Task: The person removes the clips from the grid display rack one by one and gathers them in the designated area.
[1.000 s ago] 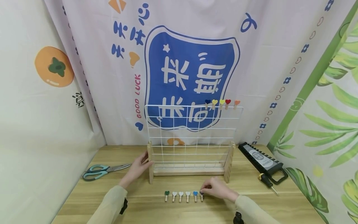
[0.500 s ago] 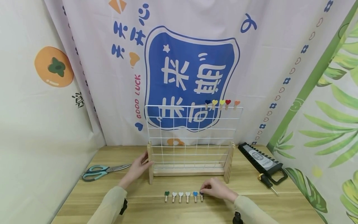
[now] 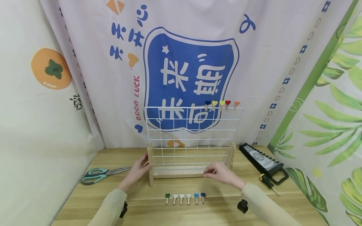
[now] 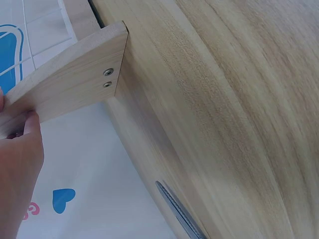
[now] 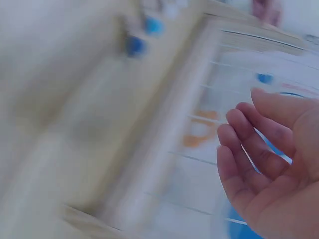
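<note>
My left hand [image 3: 138,169] grips the left wooden side post [image 4: 75,84] of a white wire grid rack [image 3: 175,107]. Above the table, in front of the rack's lower bar, my right hand [image 3: 222,173] has loosely bent fingers with nothing between them in the right wrist view. Below it on the table lies a row of small heart-topped wooden clothespins: green [image 3: 167,196], three white [image 3: 181,196], light blue [image 3: 196,196] and dark blue [image 3: 203,195]. Along the rack's top wire, towards the right, stand dark blue [image 3: 207,103], yellow [image 3: 215,103], red [image 3: 227,103] and orange [image 3: 237,103] heart clothespins.
Teal-handled scissors [image 3: 94,175] lie on the table left of the rack. To its right are a black toothed holder with a grey label [image 3: 260,158] and a yellow-and-black screwdriver [image 3: 267,181]. A printed curtain [image 3: 124,94] hangs behind.
My right hand has left the dark blue clothespin at the row's right end and risen towards the rack, leaving that clothespin on the table. The left hand stays on the post.
</note>
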Tool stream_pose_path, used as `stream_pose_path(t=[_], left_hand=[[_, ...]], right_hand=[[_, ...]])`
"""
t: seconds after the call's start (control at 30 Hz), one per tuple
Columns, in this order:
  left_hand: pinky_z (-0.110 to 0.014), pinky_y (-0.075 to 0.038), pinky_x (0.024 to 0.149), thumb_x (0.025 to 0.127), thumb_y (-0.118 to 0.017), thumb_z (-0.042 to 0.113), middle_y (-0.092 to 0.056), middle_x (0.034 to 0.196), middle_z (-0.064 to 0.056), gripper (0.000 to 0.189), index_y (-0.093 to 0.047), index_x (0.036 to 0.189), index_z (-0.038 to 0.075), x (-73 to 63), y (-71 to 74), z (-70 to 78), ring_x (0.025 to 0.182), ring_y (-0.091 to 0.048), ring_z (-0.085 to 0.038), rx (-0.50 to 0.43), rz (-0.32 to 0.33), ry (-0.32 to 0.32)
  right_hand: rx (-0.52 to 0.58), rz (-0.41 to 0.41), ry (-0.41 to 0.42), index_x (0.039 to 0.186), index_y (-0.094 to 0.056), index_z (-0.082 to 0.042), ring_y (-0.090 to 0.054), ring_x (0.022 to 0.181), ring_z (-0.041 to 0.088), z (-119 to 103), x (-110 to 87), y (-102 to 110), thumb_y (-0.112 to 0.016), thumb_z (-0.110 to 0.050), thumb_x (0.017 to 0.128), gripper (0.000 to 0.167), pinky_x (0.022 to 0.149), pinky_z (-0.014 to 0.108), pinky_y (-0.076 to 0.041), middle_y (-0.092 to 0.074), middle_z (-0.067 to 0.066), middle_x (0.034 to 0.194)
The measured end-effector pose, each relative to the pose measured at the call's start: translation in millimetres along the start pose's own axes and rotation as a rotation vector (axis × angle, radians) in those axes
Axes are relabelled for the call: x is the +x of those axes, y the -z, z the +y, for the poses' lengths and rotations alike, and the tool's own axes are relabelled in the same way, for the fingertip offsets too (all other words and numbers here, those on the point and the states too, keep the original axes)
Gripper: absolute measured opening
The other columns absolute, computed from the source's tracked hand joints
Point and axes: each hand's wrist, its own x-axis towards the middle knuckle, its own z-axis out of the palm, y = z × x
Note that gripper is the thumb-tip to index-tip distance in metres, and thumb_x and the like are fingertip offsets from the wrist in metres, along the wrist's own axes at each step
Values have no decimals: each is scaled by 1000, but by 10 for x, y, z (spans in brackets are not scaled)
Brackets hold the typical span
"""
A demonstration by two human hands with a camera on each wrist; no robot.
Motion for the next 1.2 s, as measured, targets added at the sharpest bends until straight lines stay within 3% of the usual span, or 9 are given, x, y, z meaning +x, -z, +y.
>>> stream_pose_path(t=[0.17,0.4,0.53,0.63,0.83,1.03,1.2], left_hand=[[-52,-38,115,97,-61,7,-29,155,-35,69,-23,151,-13,6,1,-12,144,-32,-49,-12,5,-17],[-54,-37,116,97,-62,9,-29,156,-34,69,-24,151,-12,3,6,-24,144,-32,-48,-24,2,-18],[-54,-37,115,98,-61,8,-29,155,-35,69,-23,151,-13,-5,7,-26,144,-32,-49,-23,-5,-23],[-54,-38,115,97,-61,7,-30,155,-35,68,-25,151,-12,-1,2,-31,143,-33,-49,-22,3,-29],[-54,-39,114,97,-62,7,-32,154,-35,67,-26,151,-12,9,-2,-36,142,-34,-49,-13,9,-41],[-52,-39,114,97,-63,8,-30,155,-35,69,-26,151,-13,0,-6,-44,143,-33,-49,-13,8,-31],[-52,-38,115,96,-63,8,-31,154,-34,69,-27,150,-12,2,0,-35,143,-34,-48,-26,10,-25]], right_hand=[[-60,109,45,103,-74,-4,-70,79,10,-359,217,594,-70,-14,91,16,73,14,-60,-77,8,94],[-154,378,231,103,-74,-3,-71,82,18,-812,431,1378,-72,-6,88,15,75,19,-62,-76,9,97],[-201,506,342,101,-74,-3,-69,82,16,-986,537,1701,-74,-2,85,16,76,12,-58,-76,9,96],[-223,558,380,102,-74,-1,-67,81,15,-1080,618,1872,-75,-1,85,18,74,10,-56,-75,10,96],[-311,552,308,106,-75,-6,-60,79,12,-1145,773,2032,-74,-10,89,18,64,15,-49,-74,6,95],[-312,472,215,109,-74,-6,-68,91,20,-1123,902,2055,-70,-12,93,18,84,36,-63,-74,9,101],[-302,419,190,107,-75,-4,-68,89,23,-1092,969,2052,-69,-11,93,16,84,41,-63,-75,12,101]])
